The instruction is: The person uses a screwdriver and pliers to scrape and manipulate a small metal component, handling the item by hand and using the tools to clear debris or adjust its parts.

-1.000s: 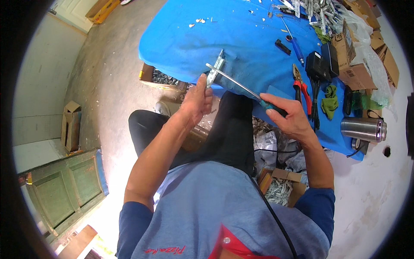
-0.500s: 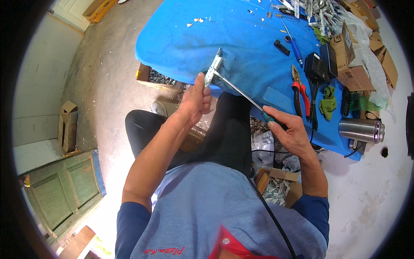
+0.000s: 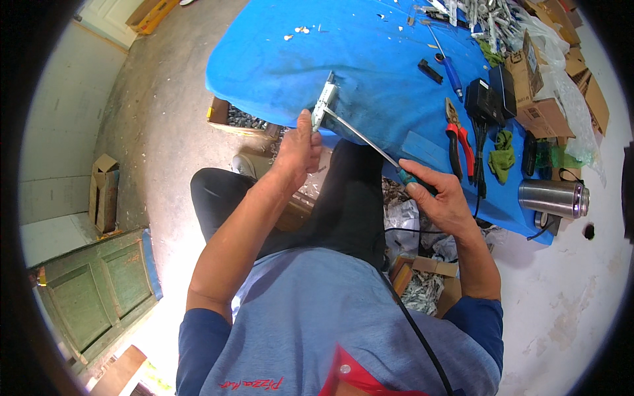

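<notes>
My left hand (image 3: 301,143) is closed around the lower end of a narrow, pale grey part (image 3: 323,102), its thumb along one side. The part's thin tip points away from me over the blue-covered table (image 3: 277,59). In my right hand (image 3: 437,195) is a screwdriver (image 3: 363,137) with a long metal shaft and a dark green handle. The shaft slants up to the left, and its tip meets the part's side just above my left thumb. My left fingers hide the part's lower end.
Red-handled pliers (image 3: 458,137), a blue-handled screwdriver (image 3: 452,74), a black adapter (image 3: 485,100) and a green cloth (image 3: 502,157) lie on the right. A steel flask (image 3: 553,198) rests near that edge. Pale metal parts (image 3: 492,23) are heaped at the far right; a box of small pieces (image 3: 244,121) stands below the left edge.
Both hands, with the part and the screwdriver, have shifted very slightly to the left. The grips and the tip's contact look the same.
</notes>
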Demonstrator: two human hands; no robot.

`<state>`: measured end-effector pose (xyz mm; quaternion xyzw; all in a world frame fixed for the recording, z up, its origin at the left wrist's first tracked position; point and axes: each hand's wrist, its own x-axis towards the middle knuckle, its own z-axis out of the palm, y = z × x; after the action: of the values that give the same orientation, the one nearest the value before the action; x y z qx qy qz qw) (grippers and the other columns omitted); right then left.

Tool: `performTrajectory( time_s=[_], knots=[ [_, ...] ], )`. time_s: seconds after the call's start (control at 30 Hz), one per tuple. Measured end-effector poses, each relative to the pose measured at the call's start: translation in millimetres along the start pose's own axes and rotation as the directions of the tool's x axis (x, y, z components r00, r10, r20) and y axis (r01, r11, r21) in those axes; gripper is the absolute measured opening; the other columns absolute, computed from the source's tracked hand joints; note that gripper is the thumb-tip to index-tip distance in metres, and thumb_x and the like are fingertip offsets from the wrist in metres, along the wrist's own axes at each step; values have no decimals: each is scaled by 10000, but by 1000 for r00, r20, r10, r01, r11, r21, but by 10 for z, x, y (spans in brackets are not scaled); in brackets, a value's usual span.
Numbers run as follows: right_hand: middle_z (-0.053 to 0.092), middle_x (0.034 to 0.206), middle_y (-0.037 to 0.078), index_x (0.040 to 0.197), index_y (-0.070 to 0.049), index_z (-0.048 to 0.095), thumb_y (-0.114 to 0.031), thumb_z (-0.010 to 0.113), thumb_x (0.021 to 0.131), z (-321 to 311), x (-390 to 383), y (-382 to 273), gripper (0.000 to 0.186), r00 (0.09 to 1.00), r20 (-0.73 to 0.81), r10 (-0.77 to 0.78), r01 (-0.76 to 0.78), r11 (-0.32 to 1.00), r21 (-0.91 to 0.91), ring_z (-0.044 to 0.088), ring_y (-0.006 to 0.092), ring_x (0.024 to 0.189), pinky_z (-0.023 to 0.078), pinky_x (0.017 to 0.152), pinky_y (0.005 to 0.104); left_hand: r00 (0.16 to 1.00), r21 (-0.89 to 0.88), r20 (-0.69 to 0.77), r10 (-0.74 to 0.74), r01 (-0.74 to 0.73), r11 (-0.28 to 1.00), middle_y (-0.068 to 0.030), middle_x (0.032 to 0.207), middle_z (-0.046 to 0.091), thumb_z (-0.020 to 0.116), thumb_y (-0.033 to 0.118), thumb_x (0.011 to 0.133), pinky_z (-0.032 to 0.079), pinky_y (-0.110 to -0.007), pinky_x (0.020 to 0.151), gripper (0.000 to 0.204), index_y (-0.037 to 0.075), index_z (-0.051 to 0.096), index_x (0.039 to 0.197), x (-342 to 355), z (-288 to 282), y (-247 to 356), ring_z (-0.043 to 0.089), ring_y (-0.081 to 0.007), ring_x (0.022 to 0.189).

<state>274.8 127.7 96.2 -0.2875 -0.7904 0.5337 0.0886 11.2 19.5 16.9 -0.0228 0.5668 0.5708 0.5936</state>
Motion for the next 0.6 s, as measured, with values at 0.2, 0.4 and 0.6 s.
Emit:
performTrajectory(
  time_s=[0.2, 0.4, 0.6],
  knots=[
    [687, 1184, 145, 1280, -27, 620, -83, 626, 923, 22, -2, 31, 361, 1000, -3, -15, 15, 1000, 15, 643, 183, 1070, 485, 933, 301, 1000, 6, 8, 15, -15, 1000, 73, 545, 278, 425, 684, 943, 159, -256, 389, 591, 167, 375, 661, -3, -9, 2, 199, -71, 416],
    [680, 1194, 167, 1271, -23, 624, -72, 627, 912, 21, 3, 45, 362, 995, -41, -95, 92, 993, -72, 656, 220, 1071, 491, 927, 310, 1000, 3, -3, 13, -13, 1000, 73, 544, 278, 426, 686, 942, 159, -254, 389, 591, 167, 376, 664, -8, -1, 1, 198, -69, 418],
    [697, 1078, 166, 1271, -28, 624, -66, 631, 903, 26, -12, 28, 370, 992, -55, -112, 104, 986, -129, 666, 225, 941, 504, 838, 312, 1000, 14, 0, 21, -21, 1000, 71, 544, 277, 425, 693, 938, 168, -253, 395, 591, 170, 369, 666, -14, 0, 1, 204, -74, 421]
  ],
)
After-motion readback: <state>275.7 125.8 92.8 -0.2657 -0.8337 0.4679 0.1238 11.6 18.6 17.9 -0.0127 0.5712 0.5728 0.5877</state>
